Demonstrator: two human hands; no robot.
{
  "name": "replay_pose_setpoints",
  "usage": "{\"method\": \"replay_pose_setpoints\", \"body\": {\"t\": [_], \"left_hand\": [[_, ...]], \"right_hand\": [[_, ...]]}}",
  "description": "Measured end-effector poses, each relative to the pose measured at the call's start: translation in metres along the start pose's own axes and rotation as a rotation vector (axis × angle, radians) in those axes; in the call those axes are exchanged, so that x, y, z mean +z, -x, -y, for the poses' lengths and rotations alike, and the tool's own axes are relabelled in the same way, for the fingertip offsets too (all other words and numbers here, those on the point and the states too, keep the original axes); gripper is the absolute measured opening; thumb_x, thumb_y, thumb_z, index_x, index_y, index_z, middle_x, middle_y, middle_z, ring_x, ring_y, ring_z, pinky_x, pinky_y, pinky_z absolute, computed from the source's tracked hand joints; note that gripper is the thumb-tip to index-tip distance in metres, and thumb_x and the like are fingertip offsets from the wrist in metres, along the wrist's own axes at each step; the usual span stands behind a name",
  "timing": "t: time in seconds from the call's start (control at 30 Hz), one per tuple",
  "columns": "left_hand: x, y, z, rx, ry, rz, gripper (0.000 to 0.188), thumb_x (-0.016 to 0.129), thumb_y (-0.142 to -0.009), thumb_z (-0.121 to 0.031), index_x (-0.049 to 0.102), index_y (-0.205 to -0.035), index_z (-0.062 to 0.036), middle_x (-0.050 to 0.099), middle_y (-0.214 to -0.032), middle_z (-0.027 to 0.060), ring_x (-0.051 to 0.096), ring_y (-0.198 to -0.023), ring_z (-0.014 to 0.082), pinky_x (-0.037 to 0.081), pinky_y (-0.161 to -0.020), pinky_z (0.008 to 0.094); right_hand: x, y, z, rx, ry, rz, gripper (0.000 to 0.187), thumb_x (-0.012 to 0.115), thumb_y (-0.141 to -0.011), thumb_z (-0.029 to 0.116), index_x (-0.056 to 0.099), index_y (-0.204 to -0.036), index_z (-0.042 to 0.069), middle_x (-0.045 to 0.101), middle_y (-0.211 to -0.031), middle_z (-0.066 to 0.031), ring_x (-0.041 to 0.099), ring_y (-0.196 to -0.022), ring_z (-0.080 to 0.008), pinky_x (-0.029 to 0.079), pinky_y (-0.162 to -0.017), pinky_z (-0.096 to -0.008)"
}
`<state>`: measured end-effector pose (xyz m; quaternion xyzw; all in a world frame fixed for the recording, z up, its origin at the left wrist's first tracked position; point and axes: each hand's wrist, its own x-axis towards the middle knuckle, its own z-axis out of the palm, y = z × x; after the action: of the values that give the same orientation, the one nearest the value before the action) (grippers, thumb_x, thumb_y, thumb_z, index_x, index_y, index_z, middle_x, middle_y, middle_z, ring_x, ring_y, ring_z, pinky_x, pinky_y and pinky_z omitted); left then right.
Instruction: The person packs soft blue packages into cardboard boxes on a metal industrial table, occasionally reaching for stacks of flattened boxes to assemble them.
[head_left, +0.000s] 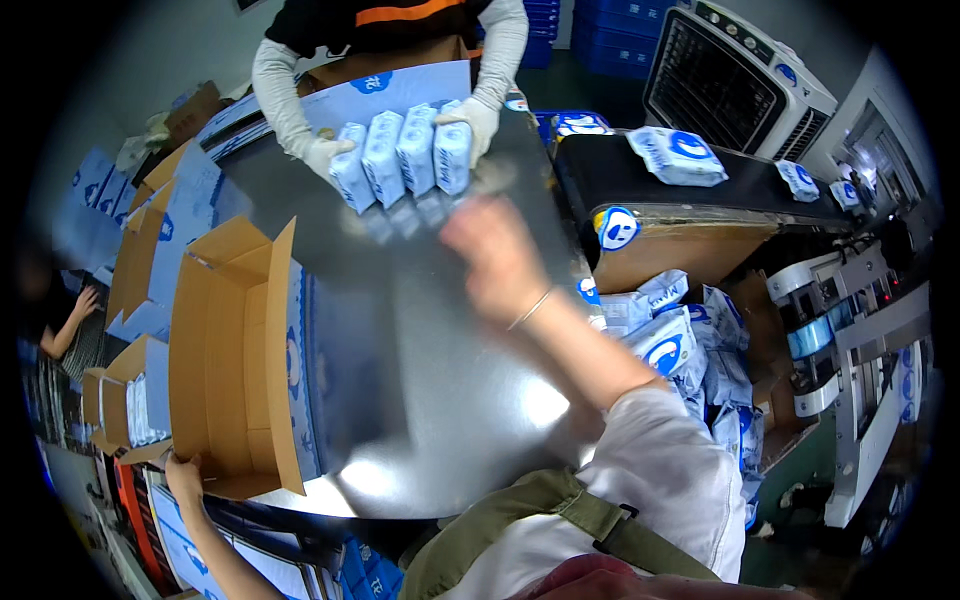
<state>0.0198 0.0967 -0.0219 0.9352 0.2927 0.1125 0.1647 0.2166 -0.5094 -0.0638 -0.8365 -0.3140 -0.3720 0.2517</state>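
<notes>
At the near left, an open, empty cardboard box (225, 340) stands on the dark tabletop (430, 370). My left hand (183, 477) grips its near left corner, fingers bent over the edge. My right hand (497, 262) reaches over the middle of the table, smeared by motion, so its fingers cannot be made out. Just beyond it stands a row of several light-blue soft packs (383, 158). A co-worker's white-gloved hands (470, 128) squeeze the row from both ends; a gap shows between my right hand and the packs.
On the right, a black conveyor belt (600, 170) carries a soft pack (678, 157) and smaller ones. Below it, a carton holds many bagged packs (690, 340). More cartons (150, 250) line the left side, where another person's hand (88, 300) shows. An air cooler (730, 85) stands behind.
</notes>
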Motion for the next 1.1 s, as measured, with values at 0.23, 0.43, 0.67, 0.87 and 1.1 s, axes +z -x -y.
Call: {"method": "replay_pose_setpoints", "body": {"t": [0.23, 0.43, 0.67, 0.87, 1.1], "left_hand": [[0.012, -0.006, 0.003, 0.086, 0.124, 0.041, 0.028, 0.065, -0.076, -0.004, 0.062, -0.103, 0.004, 0.068, -0.094, 0.0165, 0.064, -0.088, 0.0291, 0.047, -0.081, 0.0359], [0.026, -0.011, -0.061, 0.027, -0.207, 0.027, 0.034, 0.061, -0.084, -0.032, 0.065, -0.1, -0.0013, 0.065, -0.097, 0.022, 0.061, -0.093, 0.0386, 0.048, -0.08, 0.0449], [0.036, 0.004, -0.124, 0.019, -0.226, -0.016, 0.032, 0.051, -0.085, -0.027, 0.069, -0.092, -0.0008, 0.065, -0.103, 0.0236, 0.062, -0.1, 0.0384, 0.049, -0.087, 0.0454], [0.038, 0.016, -0.141, 0.051, -0.122, -0.063, 0.03, 0.055, -0.087, -0.03, 0.069, -0.097, -0.0058, 0.066, -0.101, 0.0193, 0.062, -0.097, 0.0364, 0.048, -0.085, 0.0446], [0.021, 0.014, -0.107, 0.178, -0.209, -0.05, 0.024, 0.053, -0.08, -0.017, 0.07, -0.092, -0.0042, 0.067, -0.101, 0.0195, 0.063, -0.098, 0.0366, 0.052, -0.081, 0.0434]], "right_hand": [[-0.164, -0.025, -0.23, 0.605, 0.754, 0.566, 0.086, 0.064, -0.061, -0.006, 0.039, -0.139, 0.022, 0.034, -0.146, -0.0137, 0.027, -0.138, -0.0333, 0.025, -0.108, -0.0568], [-0.109, -0.021, -0.19, 0.309, 0.65, 0.163, 0.045, 0.066, -0.069, 0.007, 0.058, -0.113, 0.014, 0.057, -0.114, -0.0123, 0.052, -0.112, -0.033, 0.044, -0.09, -0.0446], [-0.03, -0.07, 0.001, 0.271, -1.265, -0.3, 0.06, 0.067, -0.066, -0.001, 0.049, -0.123, 0.002, 0.056, -0.115, -0.0086, 0.054, -0.109, -0.0239, 0.04, -0.099, -0.0392], [0.068, -0.1, 0.148, 0.712, -1.472, 0.949, 0.04, 0.064, -0.085, 0.031, 0.06, -0.109, 0.0, 0.063, -0.103, -0.0093, 0.061, -0.096, -0.0181, 0.049, -0.087, -0.0369], [0.055, -0.027, 0.242, -0.137, -0.789, 0.702, 0.042, 0.06, -0.085, 0.026, 0.058, -0.118, 0.001, 0.057, -0.123, -0.019, 0.051, -0.117, -0.0379, 0.036, -0.104, -0.0454]]}}
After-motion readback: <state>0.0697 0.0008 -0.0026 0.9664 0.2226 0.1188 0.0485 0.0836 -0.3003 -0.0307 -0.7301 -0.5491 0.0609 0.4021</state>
